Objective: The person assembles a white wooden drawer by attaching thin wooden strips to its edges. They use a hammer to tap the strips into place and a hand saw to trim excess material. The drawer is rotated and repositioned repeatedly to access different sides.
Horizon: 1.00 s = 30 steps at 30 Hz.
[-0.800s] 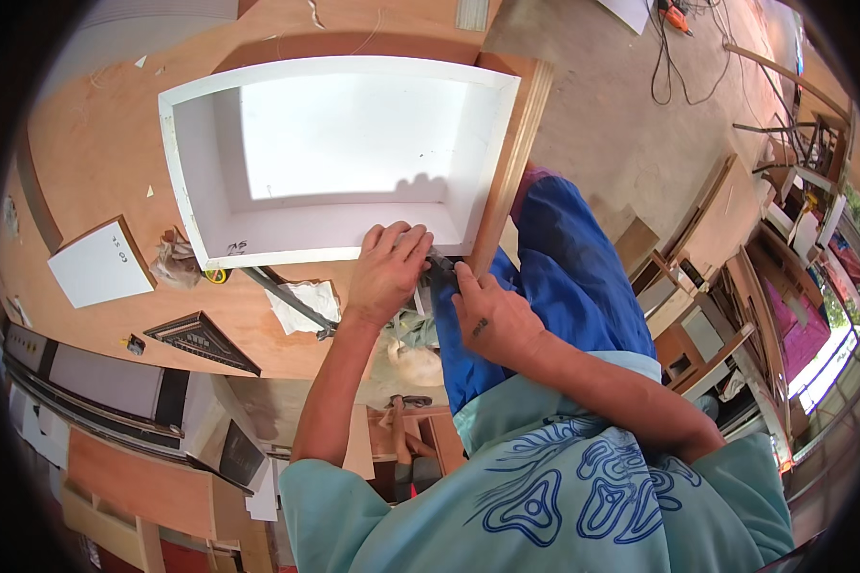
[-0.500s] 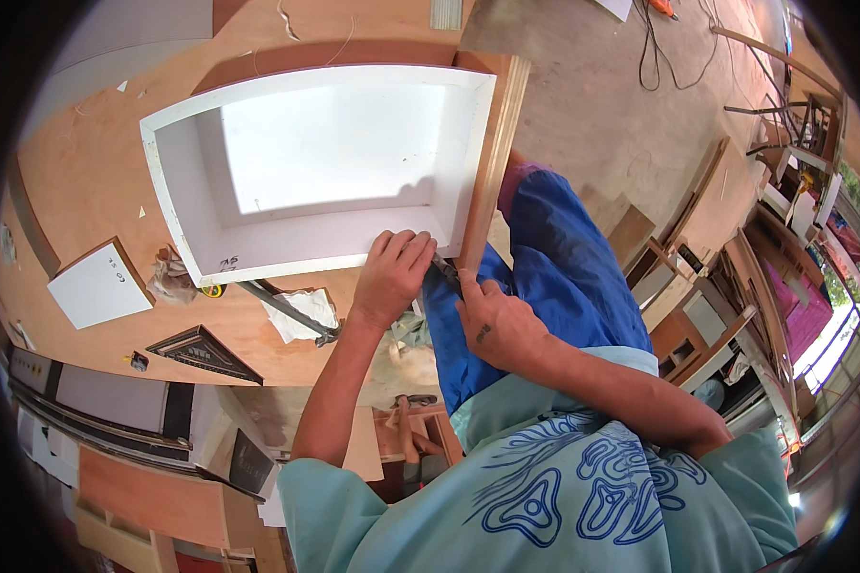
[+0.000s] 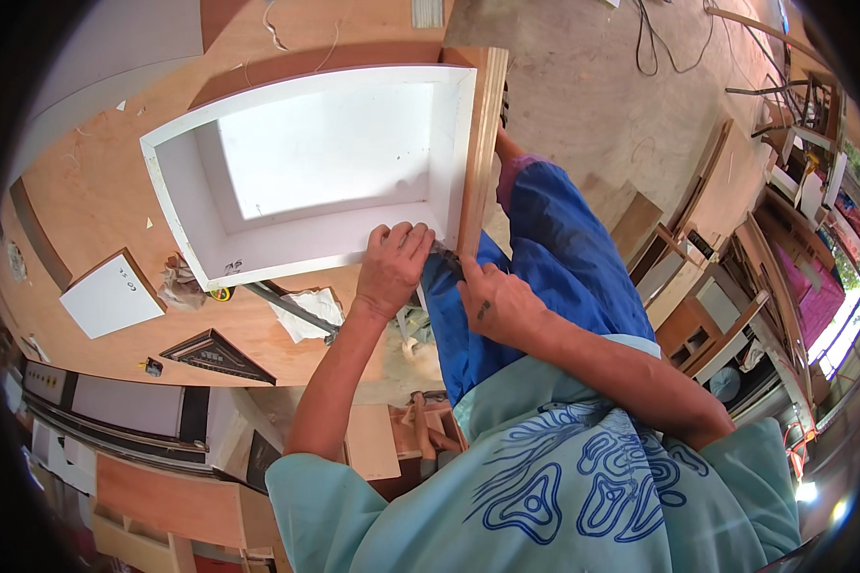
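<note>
Fingers of the left hand [image 3: 393, 273] were hooked over the near rim of a white box [image 3: 320, 235], gripping it. The right hand [image 3: 499, 304] was closed around a dark tool [image 3: 452, 260] by the box's near right corner; its kind could not fairly be told, being mostly hidden. The box lay open side up over a wooden tabletop [image 3: 86, 215], a wooden board [image 3: 482, 143] along its right side.

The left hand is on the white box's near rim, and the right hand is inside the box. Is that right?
Not quite: the right hand is outside the white box, by its near right corner, as the head view shows. The left hand is on the near rim.
</note>
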Motion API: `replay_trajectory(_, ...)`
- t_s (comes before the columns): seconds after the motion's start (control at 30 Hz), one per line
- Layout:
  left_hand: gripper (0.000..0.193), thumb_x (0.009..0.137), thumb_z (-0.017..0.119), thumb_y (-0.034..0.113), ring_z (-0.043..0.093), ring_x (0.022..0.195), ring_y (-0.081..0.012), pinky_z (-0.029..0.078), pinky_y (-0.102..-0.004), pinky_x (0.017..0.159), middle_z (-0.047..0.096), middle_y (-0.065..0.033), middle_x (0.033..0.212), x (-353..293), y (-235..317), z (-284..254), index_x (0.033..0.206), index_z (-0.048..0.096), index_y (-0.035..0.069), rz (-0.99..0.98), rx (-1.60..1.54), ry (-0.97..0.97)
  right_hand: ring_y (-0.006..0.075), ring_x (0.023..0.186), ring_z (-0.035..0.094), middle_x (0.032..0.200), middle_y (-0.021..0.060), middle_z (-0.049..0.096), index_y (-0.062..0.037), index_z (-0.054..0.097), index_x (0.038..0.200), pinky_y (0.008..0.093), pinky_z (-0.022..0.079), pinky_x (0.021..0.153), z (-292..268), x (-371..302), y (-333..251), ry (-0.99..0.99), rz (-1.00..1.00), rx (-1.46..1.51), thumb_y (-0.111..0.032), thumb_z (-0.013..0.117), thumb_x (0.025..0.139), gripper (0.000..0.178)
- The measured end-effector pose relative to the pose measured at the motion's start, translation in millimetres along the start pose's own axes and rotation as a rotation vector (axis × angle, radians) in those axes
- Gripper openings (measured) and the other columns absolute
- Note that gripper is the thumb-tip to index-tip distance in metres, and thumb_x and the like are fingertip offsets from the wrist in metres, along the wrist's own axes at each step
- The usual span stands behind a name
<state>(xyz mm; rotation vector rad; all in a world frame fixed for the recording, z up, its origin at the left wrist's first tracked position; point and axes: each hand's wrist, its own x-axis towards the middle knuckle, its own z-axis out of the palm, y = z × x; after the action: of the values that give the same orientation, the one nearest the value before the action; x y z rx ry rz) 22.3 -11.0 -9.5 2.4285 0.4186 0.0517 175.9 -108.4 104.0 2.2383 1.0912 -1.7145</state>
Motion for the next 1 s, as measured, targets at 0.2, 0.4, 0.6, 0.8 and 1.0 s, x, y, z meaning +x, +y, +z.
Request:
replay_trajectory(0.2, 0.032, 0.080, 0.060, 0.010, 0.057, 0.103, -0.0191, 0.044, -0.0381, 0.085, 0.063, -0.0039, 0.112, 1, 1, -1, 0.111, 0.065, 0.004, -0.006, 0.032, -0.043, 0.0492, 0.076, 0.064, 0.091, 0.0315, 0.063, 0.0037, 0.043, 0.132, 0.0555, 0.053, 0.070, 3, 4, 7, 0.022, -0.027, 0.004, -0.020, 0.055, 0.095, 0.045)
replay_trajectory(0.4, 0.033, 0.080, 0.060, 0.010, 0.057, 0.103, -0.0187, 0.044, -0.0372, 0.085, 0.062, -0.0037, 0.113, 3, 0, -3, 0.113, 0.064, 0.005, 0.015, 0.040, -0.057, 0.0487, 0.075, 0.065, 0.091, 0.0314, 0.063, 0.0050, 0.044, 0.131, 0.0551, 0.054, 0.070, 2, 5, 5, 0.023, -0.013, -0.001, -0.021, 0.054, 0.096, 0.045)
replay_trajectory(0.6, 0.040, 0.079, 0.060, 0.006, 0.057, 0.107, -0.0219, 0.044, -0.0392, 0.090, 0.061, -0.0044, 0.120, 3, -1, -4, 0.119, 0.062, 0.005, 0.034, -0.006, -0.088, 0.0487, 0.077, 0.066, 0.094, 0.0319, 0.063, 0.0066, 0.045, 0.131, 0.0550, 0.054, 0.071, -6, -4, -4, -0.046, 0.031, -0.042, -0.023, 0.052, 0.097, 0.045)
replay_trajectory(0.8, 0.041, 0.085, 0.058, 0.010, 0.052, 0.118, -0.0240, 0.041, -0.0434, 0.100, 0.056, -0.0083, 0.131, 4, 6, -5, 0.125, 0.059, 0.001, -0.056, 0.034, -0.183, 0.0453, 0.074, 0.067, 0.089, 0.0299, 0.065, 0.0075, 0.045, 0.130, 0.0535, 0.054, 0.067, 0, 6, 6, -0.032, 0.017, -0.059, -0.022, 0.050, 0.098, 0.044)
replay_trajectory(1.0, 0.068, 0.079, 0.075, 0.025, 0.030, 0.142, -0.0361, 0.016, -0.0695, 0.113, 0.049, -0.0164, 0.140, -13, 27, -11, 0.134, 0.049, -0.004, -0.432, -0.021, -0.113, 0.0380, 0.066, 0.068, 0.080, 0.0262, 0.067, 0.0055, 0.038, 0.139, 0.0472, 0.056, 0.066, -37, 0, 4, -0.072, 0.078, 0.402, -0.014, 0.044, 0.098, 0.046)
